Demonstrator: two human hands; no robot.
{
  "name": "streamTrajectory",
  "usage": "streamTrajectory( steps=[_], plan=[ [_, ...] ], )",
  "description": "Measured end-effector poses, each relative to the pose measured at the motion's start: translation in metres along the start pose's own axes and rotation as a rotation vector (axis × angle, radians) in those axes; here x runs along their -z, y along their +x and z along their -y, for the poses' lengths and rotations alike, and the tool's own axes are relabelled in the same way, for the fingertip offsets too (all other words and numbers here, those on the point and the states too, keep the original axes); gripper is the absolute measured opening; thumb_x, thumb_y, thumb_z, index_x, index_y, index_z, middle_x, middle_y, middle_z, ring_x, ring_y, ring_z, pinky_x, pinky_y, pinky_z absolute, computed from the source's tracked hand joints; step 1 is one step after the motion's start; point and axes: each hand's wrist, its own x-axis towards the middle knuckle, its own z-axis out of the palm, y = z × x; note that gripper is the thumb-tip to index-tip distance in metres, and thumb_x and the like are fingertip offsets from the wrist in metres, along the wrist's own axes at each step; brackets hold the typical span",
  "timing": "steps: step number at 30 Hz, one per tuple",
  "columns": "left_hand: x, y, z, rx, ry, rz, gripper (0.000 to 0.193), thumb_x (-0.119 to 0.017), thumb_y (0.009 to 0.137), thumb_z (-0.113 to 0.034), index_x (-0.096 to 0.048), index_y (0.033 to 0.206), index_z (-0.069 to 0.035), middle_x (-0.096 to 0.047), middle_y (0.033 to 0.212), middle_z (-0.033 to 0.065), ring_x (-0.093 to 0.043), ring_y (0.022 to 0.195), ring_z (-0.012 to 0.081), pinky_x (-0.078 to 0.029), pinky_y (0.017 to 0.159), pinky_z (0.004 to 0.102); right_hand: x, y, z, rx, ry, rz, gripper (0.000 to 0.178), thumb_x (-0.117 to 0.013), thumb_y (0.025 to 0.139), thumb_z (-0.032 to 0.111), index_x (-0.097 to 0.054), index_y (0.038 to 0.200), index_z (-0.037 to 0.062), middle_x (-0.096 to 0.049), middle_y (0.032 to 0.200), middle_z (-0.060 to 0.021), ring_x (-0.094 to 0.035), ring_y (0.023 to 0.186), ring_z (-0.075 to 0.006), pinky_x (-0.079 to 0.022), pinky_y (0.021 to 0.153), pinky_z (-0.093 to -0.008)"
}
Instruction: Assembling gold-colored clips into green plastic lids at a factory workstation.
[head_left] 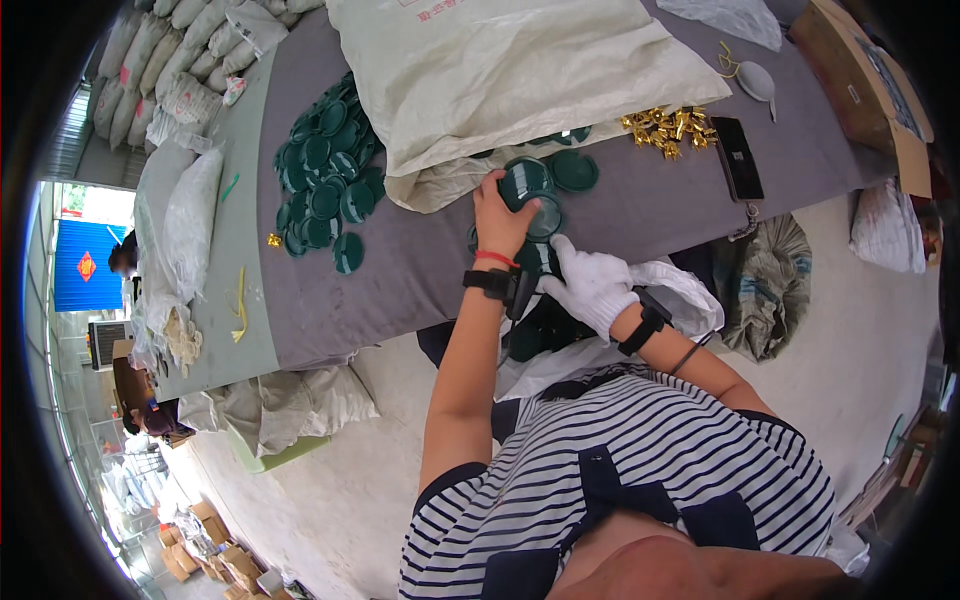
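Observation:
Bare, with a red cord at the wrist, my left hand (500, 218) is closed on a dark green round plastic lid (525, 180) at the table's front edge. A second lid (545, 217) with a paler face lies against its thumb. My right hand (595, 283), in a white knitted glove, has thumb and forefinger at either side of another green lid (536, 258), just below the left hand's lids. Its other fingers are partly hidden. One more green lid (575, 171) rests on the cloth to the right, by the mouth of a big off-white woven sack (500, 80).
A heap of green lids (325, 150) covers the table's left part. Gold-coloured small parts (668, 130), a black phone (738, 158) and a cardboard box (850, 80) are at the right. Below my hands hangs an open white bag (685, 285) with dark green pieces inside.

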Motion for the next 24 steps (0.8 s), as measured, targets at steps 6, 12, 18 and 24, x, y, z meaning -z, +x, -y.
streamTrajectory(
  steps=[6,12,18,24],
  plan=[
    [0.021,0.02,0.034,0.235,-0.544,-0.008,0.07,-0.086,0.073,-0.011,-0.038,0.124,-0.003,-0.061,0.106,0.0175,-0.064,0.089,0.0195,-0.054,0.073,0.0299,-0.002,0.018,0.004,-0.023,0.135,0.011,0.053,-0.063,0.088,0.047,-0.054,0.116,0.0032,-0.071,0.091,-0.019,-0.07,0.084,-0.0373,-0.055,0.074,-0.0467],
    [0.054,0.015,0.015,0.543,-0.921,-0.191,0.076,-0.082,0.079,-0.01,-0.03,0.134,-0.006,-0.057,0.118,0.0157,-0.064,0.096,0.0244,-0.056,0.073,0.0366,0.003,0.034,-0.031,-0.025,0.34,-0.123,0.044,-0.065,0.086,0.044,-0.06,0.101,0.0029,-0.071,0.088,-0.0172,-0.07,0.078,-0.0325,-0.054,0.073,-0.0414],
    [0.089,-0.045,0.027,0.49,-1.027,-0.237,0.072,-0.076,0.084,-0.004,-0.029,0.139,-0.009,-0.054,0.127,0.015,-0.06,0.106,0.0226,-0.052,0.084,0.0349,0.034,0.017,-0.051,-0.153,1.288,0.247,0.023,-0.068,0.089,0.027,-0.06,0.094,0.0058,-0.051,0.064,0.0029,-0.045,0.051,-0.005,-0.034,0.045,-0.0214],
    [0.11,-0.1,0.053,0.528,-0.845,-0.398,0.074,-0.078,0.084,-0.011,-0.03,0.14,-0.006,-0.054,0.127,0.0151,-0.06,0.107,0.0206,-0.049,0.09,0.0308,0.033,0.039,-0.092,-0.214,1.632,-0.203,0.023,-0.069,0.092,0.031,-0.058,0.088,0.0106,-0.054,0.064,0.0007,-0.047,0.047,-0.0078,-0.037,0.043,-0.0213]
  ],
)
